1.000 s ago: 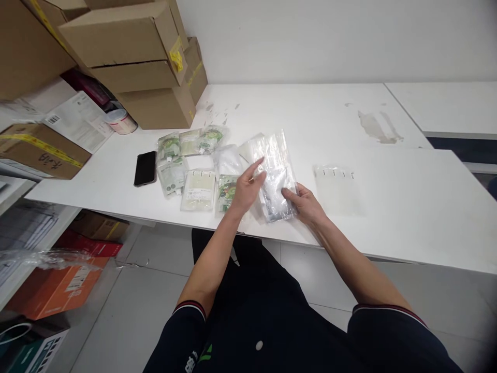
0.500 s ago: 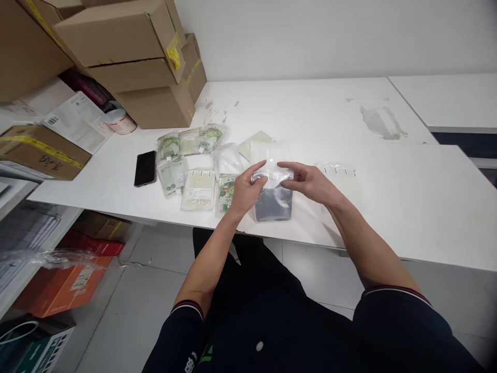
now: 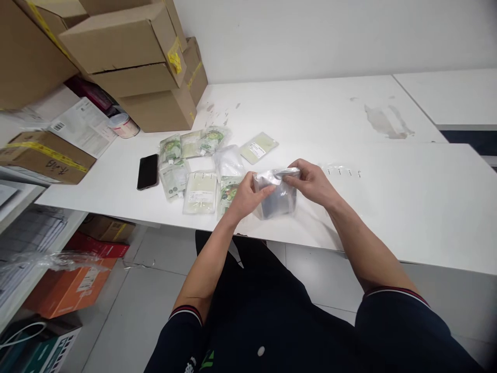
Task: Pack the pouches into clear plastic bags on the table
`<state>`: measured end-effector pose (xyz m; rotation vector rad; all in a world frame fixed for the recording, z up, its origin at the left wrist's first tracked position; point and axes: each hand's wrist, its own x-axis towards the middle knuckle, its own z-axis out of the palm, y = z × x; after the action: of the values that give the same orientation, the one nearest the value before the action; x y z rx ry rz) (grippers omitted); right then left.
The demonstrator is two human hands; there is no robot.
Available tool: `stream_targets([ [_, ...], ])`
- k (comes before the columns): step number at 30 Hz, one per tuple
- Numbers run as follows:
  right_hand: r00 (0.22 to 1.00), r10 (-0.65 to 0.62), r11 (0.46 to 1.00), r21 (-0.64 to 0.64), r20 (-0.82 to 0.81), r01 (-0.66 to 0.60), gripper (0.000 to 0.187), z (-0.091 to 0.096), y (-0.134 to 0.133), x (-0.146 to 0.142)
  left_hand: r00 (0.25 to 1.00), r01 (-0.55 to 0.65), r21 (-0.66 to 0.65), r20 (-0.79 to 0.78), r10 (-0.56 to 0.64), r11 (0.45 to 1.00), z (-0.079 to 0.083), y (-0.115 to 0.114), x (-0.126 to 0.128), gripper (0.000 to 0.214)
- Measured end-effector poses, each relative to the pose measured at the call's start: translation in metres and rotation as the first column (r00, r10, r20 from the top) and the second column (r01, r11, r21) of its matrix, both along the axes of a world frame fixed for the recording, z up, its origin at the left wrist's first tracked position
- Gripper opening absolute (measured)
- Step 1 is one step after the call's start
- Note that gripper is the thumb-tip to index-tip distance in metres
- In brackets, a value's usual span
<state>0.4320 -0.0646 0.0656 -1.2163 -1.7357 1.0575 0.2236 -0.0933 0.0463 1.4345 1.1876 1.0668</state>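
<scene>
A clear plastic bag point(image 3: 278, 203) with a dark flat item inside is tilted up near the table's front edge. My left hand point(image 3: 248, 197) grips its upper left side, thumb laid across the front. The bag's top right edge is pinched by my right hand point(image 3: 310, 181), where the plastic is folded over. Left of the bag lies a green-printed pouch point(image 3: 228, 190), partly behind my left hand. A pale green labelled packet point(image 3: 259, 147) lies just beyond the bag. To the right, a clear bag with small black marks point(image 3: 344, 186) lies flat on the table.
Several wrapped packets point(image 3: 200, 194) lie to the left, beside a black phone point(image 3: 148, 172). Stacked cardboard boxes point(image 3: 155, 103) and a round tub point(image 3: 123, 126) stand at the back left. The white table point(image 3: 411, 207) has peeled patches near the wall.
The bag has been lifted from lying flat to a tilted position, and its top flap is now folded down in my hands. The pale green packet behind it has come into fuller view.
</scene>
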Motion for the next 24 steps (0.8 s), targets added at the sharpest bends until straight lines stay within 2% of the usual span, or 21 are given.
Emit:
stream_targets([
  [2,0.996,-0.06,0.998,-0.019,-0.067,0.059,0.023,-0.005,0.006,-0.002,0.977,0.098,-0.097,0.199,-0.077,0.99,-0.013,0.003,0.004,0.048],
  [4,0.982,-0.108,0.992,-0.081,-0.155,0.096,0.028,-0.013,0.012,-0.004,0.957,0.084,-0.137,0.287,-0.042,0.987,-0.021,0.008,0.007,0.045],
  [6,0.947,-0.15,0.975,-0.199,-0.284,0.095,0.037,-0.022,0.017,-0.006,0.948,0.032,-0.172,0.319,0.025,0.984,-0.026,0.014,0.01,0.038],
  [10,0.859,-0.171,0.873,-0.478,-0.483,-0.095,0.04,-0.038,0.022,-0.01,0.943,-0.043,-0.222,0.314,0.113,0.974,-0.029,0.027,0.015,0.026],
  [12,0.85,-0.145,0.833,-0.526,-0.506,-0.171,0.038,-0.043,0.021,-0.013,0.951,-0.066,-0.229,0.28,0.131,0.971,-0.033,0.032,0.016,0.022],
  [13,0.854,-0.141,0.831,-0.528,-0.501,-0.173,0.038,-0.046,0.021,-0.014,0.958,-0.066,-0.235,0.257,0.128,0.97,-0.035,0.034,0.016,0.021],
  [16,0.904,-0.176,0.875,-0.483,-0.39,-0.038,0.037,-0.053,0.023,-0.014,0.992,-0.066,-0.236,0.091,0.089,0.97,-0.041,0.037,0.016,0.027],
  [19,0.941,-0.299,0.913,-0.333,-0.156,0.235,0.033,-0.059,0.04,-0.002,0.971,-0.08,-0.156,-0.235,0.041,0.984,-0.039,0.042,0.015,0.043],
  [21,0.905,-0.424,0.889,-0.196,-0.008,0.415,0.031,-0.061,0.061,0.012,0.876,-0.054,-0.014,-0.48,0.041,0.998,-0.032,0.049,0.016,0.042],
  [23,0.858,-0.509,0.852,-0.102,0.075,0.514,0.03,-0.062,0.089,0.028,0.701,0.005,0.145,-0.707,0.1,0.989,-0.022,0.061,0.019,0.034],
  [24,0.857,-0.508,0.855,-0.069,0.086,0.514,0.03,-0.062,0.104,0.036,0.588,0.029,0.195,-0.797,0.141,0.98,-0.018,0.069,0.02,0.032],
])
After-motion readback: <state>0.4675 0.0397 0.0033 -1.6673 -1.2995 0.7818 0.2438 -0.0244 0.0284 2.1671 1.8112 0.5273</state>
